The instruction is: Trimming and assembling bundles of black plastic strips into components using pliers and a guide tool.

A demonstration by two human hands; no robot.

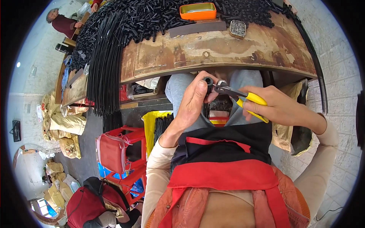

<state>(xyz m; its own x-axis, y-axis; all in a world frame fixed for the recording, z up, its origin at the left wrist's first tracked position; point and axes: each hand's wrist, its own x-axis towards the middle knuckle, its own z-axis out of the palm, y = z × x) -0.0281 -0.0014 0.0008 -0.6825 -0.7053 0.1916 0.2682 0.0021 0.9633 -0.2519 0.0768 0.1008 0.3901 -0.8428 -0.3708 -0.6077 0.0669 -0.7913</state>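
In front of my lap, just below the table's edge, my left hand (191, 100) is closed around a short black tube (208, 81), whose round open end faces up. My right hand (277, 106) grips pliers with yellow handles (257, 98). Their metal jaws (221, 87) meet the tube's side close to my left fingertips. Whether the jaws pinch a small part there cannot be made out. The lower part of the tube is hidden behind my left hand.
On the wooden table (216, 49) lie a heap of black tubes (148, 19), an orange tin (198, 11), a small tin of bits (238, 29) and a grey strip (197, 29). Long black rods (104, 64) hang over its left edge. A red stool (112, 154) stands left. Other people are nearby.
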